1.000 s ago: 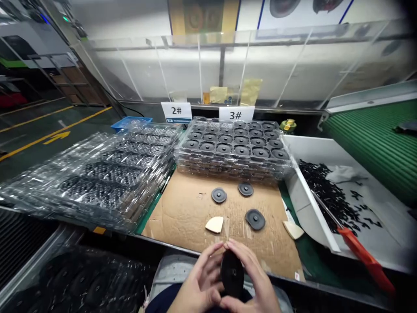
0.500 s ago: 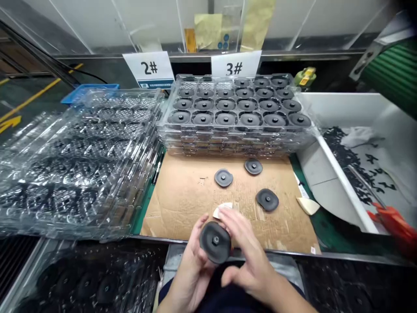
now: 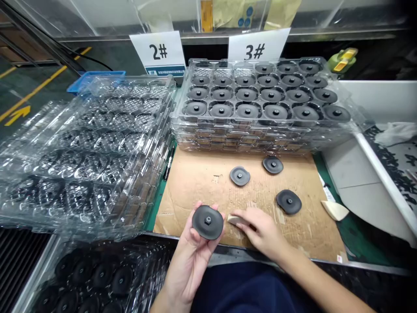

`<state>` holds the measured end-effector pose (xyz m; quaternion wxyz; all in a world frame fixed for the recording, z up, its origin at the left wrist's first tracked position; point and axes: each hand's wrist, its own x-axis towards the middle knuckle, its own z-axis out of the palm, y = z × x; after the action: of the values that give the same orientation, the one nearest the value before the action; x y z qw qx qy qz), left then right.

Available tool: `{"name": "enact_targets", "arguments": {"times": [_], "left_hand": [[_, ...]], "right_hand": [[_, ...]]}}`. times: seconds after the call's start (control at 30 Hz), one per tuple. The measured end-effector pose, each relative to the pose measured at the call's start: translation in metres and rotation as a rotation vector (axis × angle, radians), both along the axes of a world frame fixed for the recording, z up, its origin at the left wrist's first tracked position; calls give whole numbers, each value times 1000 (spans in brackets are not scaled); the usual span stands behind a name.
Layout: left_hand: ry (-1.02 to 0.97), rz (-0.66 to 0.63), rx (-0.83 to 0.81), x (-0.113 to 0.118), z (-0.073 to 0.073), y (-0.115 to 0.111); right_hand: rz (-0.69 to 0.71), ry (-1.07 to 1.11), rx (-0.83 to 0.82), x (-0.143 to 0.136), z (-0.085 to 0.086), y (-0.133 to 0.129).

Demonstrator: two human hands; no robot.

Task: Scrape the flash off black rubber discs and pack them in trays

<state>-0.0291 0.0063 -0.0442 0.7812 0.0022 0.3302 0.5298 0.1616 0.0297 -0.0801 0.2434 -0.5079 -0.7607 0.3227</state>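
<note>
right hand (image 3: 260, 229) half hides cream wedge (image 3: 233, 219); left hand (image 3: 192, 252) grips disc (image 3: 207, 222).

Your left hand (image 3: 192, 252) is raised palm-up at 6 o'clock, fingers curled in a grip; your right hand (image 3: 260, 230) lies palm-down at 5 o'clock, fingertips pinching.

Left hand (image 3: 190, 256) holding black disc (image 3: 207, 222), right hand (image 3: 260, 230) on cream wedge (image 3: 235, 219)

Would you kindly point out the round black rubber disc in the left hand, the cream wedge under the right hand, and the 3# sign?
round black rubber disc (image 3: 207, 222), head view, centre hub.
cream wedge (image 3: 233, 219), head view, exposed left end.
3# sign (image 3: 254, 51), head view, printed number.
</note>
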Motion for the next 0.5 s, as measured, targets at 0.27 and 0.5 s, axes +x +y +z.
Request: {"name": "enact_targets", "arguments": {"times": [0.27,0.5], "left_hand": [[121,-99,1,22,10,5],[116,-173,61,30,26,12]], "right_hand": [[56,197,213,-36,100,0],[-7,191,313,-31,101,2]]}}
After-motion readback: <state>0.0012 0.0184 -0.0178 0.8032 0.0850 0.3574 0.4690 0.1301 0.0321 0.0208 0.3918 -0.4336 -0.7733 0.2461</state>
